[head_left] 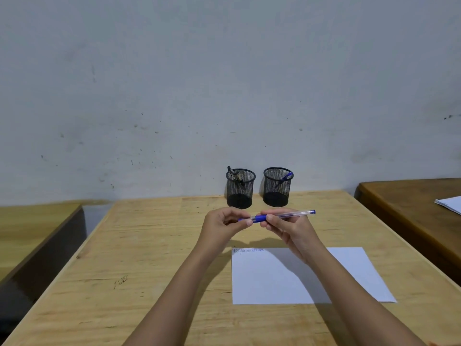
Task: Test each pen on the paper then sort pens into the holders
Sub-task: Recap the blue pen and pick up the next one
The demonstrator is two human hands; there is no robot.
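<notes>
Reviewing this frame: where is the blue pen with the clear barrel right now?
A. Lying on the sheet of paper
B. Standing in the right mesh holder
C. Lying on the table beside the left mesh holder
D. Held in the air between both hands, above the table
D: the blue pen is held level between the left hand and the right hand, above the table, in front of the holders and beyond the paper.

two bare forearms enter from the lower edge, without sleeves. the left hand (225, 224) and right hand (290, 227) wear no gloves, rings or watch. short, unpainted fingernails are visible.
</notes>
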